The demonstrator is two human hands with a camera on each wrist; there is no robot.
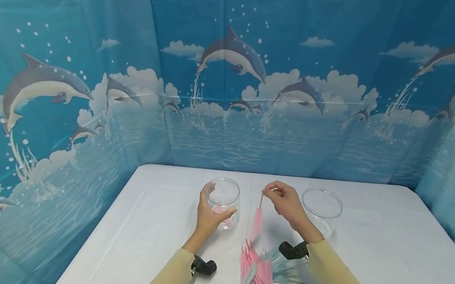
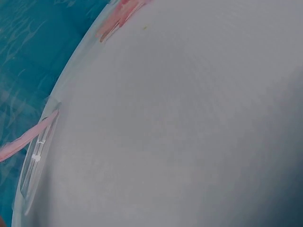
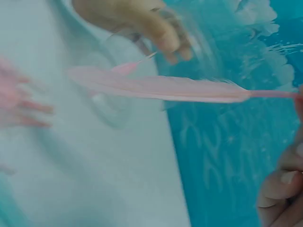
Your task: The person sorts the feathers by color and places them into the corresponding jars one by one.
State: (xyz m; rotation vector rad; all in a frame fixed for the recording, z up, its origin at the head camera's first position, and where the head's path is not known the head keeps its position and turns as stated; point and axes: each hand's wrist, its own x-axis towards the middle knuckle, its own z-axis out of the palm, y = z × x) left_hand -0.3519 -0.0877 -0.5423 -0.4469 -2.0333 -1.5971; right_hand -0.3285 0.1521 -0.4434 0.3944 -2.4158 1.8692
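Observation:
My left hand [image 1: 208, 217] holds a clear round jar [image 1: 226, 187], thumb on the near side and fingers round the left. Inside the jar, low down, lies a pink feather [image 1: 223, 216]. Between thumb and fingertips, my right hand [image 1: 285, 204] pinches another pink feather [image 1: 257, 223] by its quill. That feather hangs to the right of the jar, vane downward; the right wrist view shows its whole vane [image 3: 161, 89]. Below it on the table is a pile of pink feathers [image 1: 262, 270], with a pale grey-blue feather [image 1: 246, 282] lying over its front.
A second clear jar [image 1: 320, 214] stands behind my right forearm, partly covered by it. Blue-grey feathers [image 1: 283, 268] lie against the right of the pink pile. All stand on a white-covered table [image 1: 139, 228], with a dolphin-print curtain [image 1: 221, 125] behind it.

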